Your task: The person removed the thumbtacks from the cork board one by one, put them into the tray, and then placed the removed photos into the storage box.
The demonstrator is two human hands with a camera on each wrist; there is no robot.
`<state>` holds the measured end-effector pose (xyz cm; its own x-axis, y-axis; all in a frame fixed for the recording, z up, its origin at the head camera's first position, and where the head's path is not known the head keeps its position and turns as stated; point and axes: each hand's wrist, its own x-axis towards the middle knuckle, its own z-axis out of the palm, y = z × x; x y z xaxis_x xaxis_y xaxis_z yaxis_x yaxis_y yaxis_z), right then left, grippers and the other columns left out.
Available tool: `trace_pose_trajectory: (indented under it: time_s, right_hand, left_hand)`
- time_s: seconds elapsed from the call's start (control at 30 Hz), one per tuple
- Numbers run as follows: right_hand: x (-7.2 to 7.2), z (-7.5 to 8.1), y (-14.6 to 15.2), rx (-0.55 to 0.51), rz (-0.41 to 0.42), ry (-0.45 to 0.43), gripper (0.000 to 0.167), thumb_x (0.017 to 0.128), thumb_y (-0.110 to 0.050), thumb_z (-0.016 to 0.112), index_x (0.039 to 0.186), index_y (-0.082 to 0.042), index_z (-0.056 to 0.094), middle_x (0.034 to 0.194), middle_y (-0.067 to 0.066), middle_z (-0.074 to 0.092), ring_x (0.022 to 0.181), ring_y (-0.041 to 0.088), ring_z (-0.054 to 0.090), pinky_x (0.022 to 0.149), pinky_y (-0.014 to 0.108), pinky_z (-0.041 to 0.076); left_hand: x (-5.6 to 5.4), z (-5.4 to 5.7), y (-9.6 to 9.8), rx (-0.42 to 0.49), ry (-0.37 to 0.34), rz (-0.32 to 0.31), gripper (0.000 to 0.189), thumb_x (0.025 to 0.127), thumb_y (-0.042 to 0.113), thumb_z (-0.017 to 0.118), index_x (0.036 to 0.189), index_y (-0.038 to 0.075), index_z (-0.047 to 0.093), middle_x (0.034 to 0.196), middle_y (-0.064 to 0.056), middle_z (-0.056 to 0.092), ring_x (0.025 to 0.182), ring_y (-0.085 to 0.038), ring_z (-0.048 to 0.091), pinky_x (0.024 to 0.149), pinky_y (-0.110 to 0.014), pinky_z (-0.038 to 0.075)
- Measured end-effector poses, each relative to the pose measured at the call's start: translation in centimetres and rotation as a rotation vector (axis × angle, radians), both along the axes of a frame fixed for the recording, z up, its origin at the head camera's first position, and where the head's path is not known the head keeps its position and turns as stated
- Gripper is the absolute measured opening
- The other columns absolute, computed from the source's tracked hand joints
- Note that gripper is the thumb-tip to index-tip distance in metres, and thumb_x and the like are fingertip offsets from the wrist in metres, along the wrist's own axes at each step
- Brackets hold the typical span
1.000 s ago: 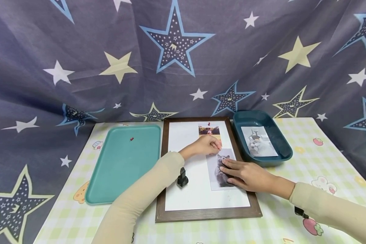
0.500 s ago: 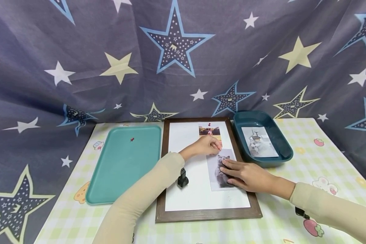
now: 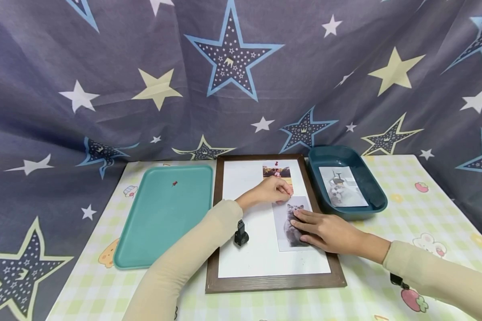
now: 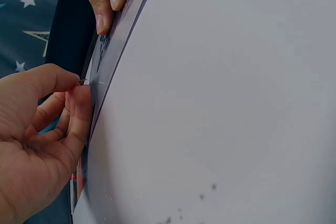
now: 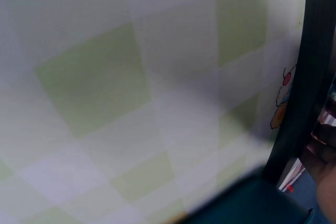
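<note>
A photo of a grey cat (image 3: pixel 283 223) lies on the white board (image 3: pixel 245 263) with a brown frame. At the photo's top edge, my left hand (image 3: pixel 271 191) pinches a push pin (image 4: pixel 82 82). Only the metal point shows between thumb and finger; the pin's head is mostly hidden. My right hand (image 3: pixel 325 229) presses the cat photo with straight fingers, covering part of its right side. Above it, a second photo (image 3: pixel 276 173) hangs under a red push pin (image 3: pixel 276 163), its lower part behind my left hand.
To the left lies a green tray (image 3: pixel 160 232) bearing one red push pin (image 3: pixel 174 183). A dark teal bin (image 3: pixel 369 183) at the board's right holds another photo (image 3: pixel 342 187). A checked cloth (image 3: pixel 417 178) covers the table, with a star-patterned curtain (image 3: pixel 241 120) behind it.
</note>
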<state>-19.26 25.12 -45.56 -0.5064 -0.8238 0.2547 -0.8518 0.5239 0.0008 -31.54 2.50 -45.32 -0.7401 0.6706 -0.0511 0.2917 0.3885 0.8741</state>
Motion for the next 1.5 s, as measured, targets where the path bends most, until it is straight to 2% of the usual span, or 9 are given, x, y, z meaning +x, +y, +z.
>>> trace_pose_trajectory:
  time_s: [0.23,0.33,0.43,0.6,0.77,0.87,1.0,1.17,1.5]
  right_hand:
    - [0.1,-0.2,0.0,-0.001,-0.004,-0.002,0.045,0.095,-0.028,0.072,0.135,-0.008,0.067,0.14,0.019,0.063,0.129,0.034,0.062,0.09,0.043,0.061]
    - [0.1,-0.2,0.1,0.006,-0.005,0.003,0.044,0.096,-0.028,0.071,0.135,-0.008,0.067,0.14,0.019,0.063,0.129,0.033,0.062,0.09,0.043,0.061]
    - [0.2,-0.2,0.1,0.02,-0.015,-0.01,0.045,0.096,-0.029,0.07,0.136,-0.008,0.066,0.141,0.018,0.062,0.13,0.033,0.061,0.09,0.043,0.061]
    - [0.2,-0.2,0.1,0.046,-0.03,-0.034,0.045,0.098,-0.03,0.069,0.138,-0.009,0.065,0.143,0.017,0.061,0.132,0.032,0.059,0.091,0.043,0.06]
    - [0.3,-0.1,-0.1,0.057,-0.063,-0.094,0.044,0.1,-0.031,0.065,0.14,-0.01,0.063,0.145,0.017,0.059,0.134,0.032,0.058,0.093,0.044,0.06]
    - [0.4,0.0,-0.1,0.059,-0.077,-0.111,0.044,0.101,-0.031,0.064,0.14,-0.01,0.063,0.146,0.017,0.058,0.134,0.032,0.058,0.093,0.045,0.059]
    - [0.4,0.1,0.0,0.064,-0.078,-0.1,0.045,0.101,-0.031,0.065,0.14,-0.01,0.063,0.146,0.017,0.058,0.134,0.032,0.058,0.093,0.044,0.059]
    - [0.4,0.4,0.0,0.062,-0.086,-0.101,0.044,0.101,-0.031,0.065,0.14,-0.011,0.063,0.146,0.017,0.059,0.133,0.032,0.058,0.092,0.044,0.06]
    - [0.4,0.6,-0.1,0.069,-0.081,-0.101,0.044,0.101,-0.031,0.064,0.14,-0.011,0.063,0.146,0.017,0.059,0.134,0.033,0.058,0.092,0.044,0.06]
  left_hand:
    - [0.2,0.3,-0.2,0.021,-0.036,0.019,0.016,0.091,-0.002,0.065,0.104,-0.006,0.073,0.112,-0.019,0.075,0.069,-0.009,0.066,0.065,-0.021,0.059]
    - [0.3,0.7,-0.6,0.025,0.002,0.011,0.016,0.092,-0.002,0.065,0.105,-0.006,0.073,0.114,-0.019,0.075,0.076,-0.009,0.068,0.07,-0.02,0.06]
    - [0.4,1.5,-1.2,0.025,0.033,0.012,0.016,0.092,-0.002,0.065,0.107,-0.006,0.072,0.11,-0.019,0.074,0.082,-0.01,0.067,0.073,-0.022,0.06]
    - [0.8,3.5,-3.3,0.034,0.035,0.013,0.018,0.093,-0.001,0.066,0.11,-0.008,0.07,0.106,-0.021,0.072,0.093,-0.027,0.07,0.078,-0.031,0.063]
    - [0.8,5.7,-6.4,0.043,0.08,0.043,0.018,0.094,0.0,0.067,0.11,-0.005,0.071,0.104,-0.016,0.072,0.091,-0.019,0.067,0.083,-0.042,0.063]
    - [0.7,7.0,-8.5,0.055,0.119,0.062,0.016,0.095,0.0,0.065,0.109,-0.003,0.071,0.102,-0.017,0.072,0.09,-0.025,0.068,0.083,-0.048,0.062]
    - [0.2,8.6,-11.5,0.035,0.158,0.113,0.015,0.098,0.004,0.064,0.11,-0.001,0.071,0.101,-0.016,0.071,0.089,-0.03,0.067,0.076,-0.04,0.062]
    - [-0.4,10.3,-15.7,-0.007,0.158,0.189,0.018,0.101,0.01,0.063,0.114,0.001,0.071,0.104,-0.014,0.07,0.083,-0.017,0.065,0.074,-0.028,0.059]
    - [-1.2,10.5,-22.2,-0.159,0.15,0.276,0.022,0.103,0.016,0.061,0.117,0.001,0.069,0.112,-0.015,0.069,0.088,-0.013,0.064,0.077,-0.026,0.057]
